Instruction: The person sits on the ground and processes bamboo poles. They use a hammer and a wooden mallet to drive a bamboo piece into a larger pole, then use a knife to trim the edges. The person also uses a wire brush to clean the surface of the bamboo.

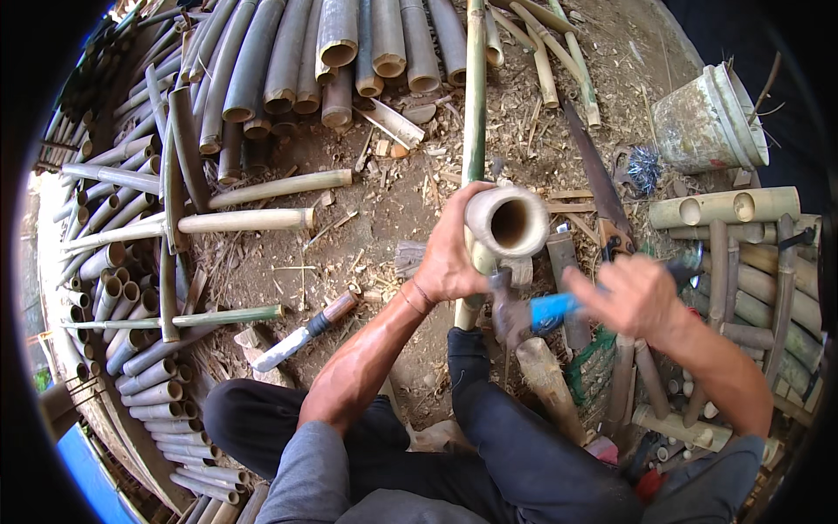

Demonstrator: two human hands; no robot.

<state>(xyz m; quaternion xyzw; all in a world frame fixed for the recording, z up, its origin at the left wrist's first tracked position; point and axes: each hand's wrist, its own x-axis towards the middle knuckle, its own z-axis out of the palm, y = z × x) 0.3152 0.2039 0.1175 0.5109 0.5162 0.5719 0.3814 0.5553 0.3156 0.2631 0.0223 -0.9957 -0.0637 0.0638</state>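
My left hand (pixel 447 253) is closed around a short, thick bamboo tube (pixel 543 225), whose open end faces up toward me. A long green bamboo pole (pixel 474 131) runs beneath the tube, down to my knee. Whether the tube is joined to the pole is hidden by my hand. My right hand (pixel 630 293), blurred by motion, is wrapped round the blue and black handle of a hammer (pixel 552 310). The hammer's head is just below the tube, beside the pole; whether it touches either I cannot tell.
A knife (pixel 301 336) lies on the ground left of my left forearm, and a handsaw (pixel 598 175) lies beyond my right hand. Stacked bamboo poles (pixel 288 61) fill the far and left sides. A dirty white bucket (pixel 707 122) and a bamboo frame (pixel 724 210) stand at right.
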